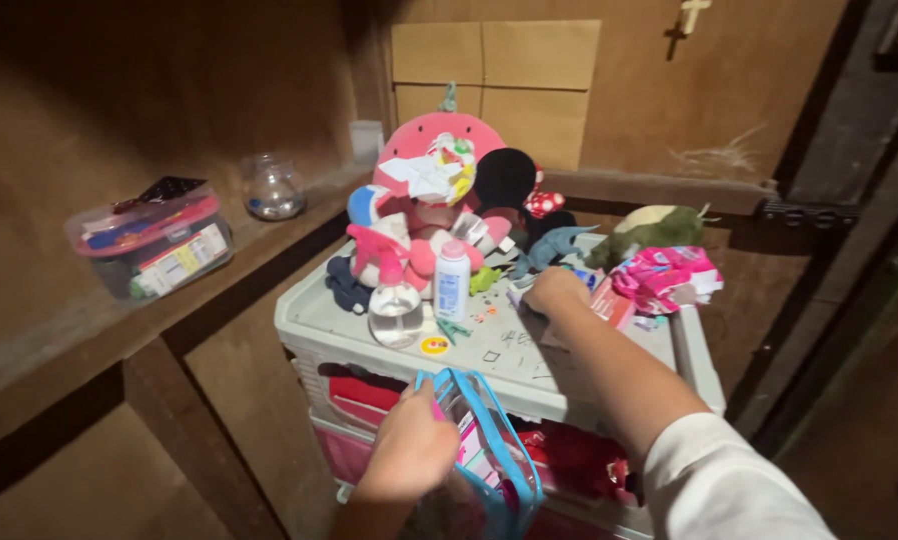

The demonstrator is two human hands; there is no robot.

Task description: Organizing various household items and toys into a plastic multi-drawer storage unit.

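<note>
Where a grey plastic drawer unit (369,325) carries a heap of plush toys (439,190), the right hand (554,290) rests on its top, fingers curled, grasp unclear. Below its front edge, the left hand (409,450) grips a clear pouch (489,450) with blue trim, gaping open.

Glossy clear plastic pouch (484,440); matt plastic drawer unit (359,325), seemingly scuffed.
</note>
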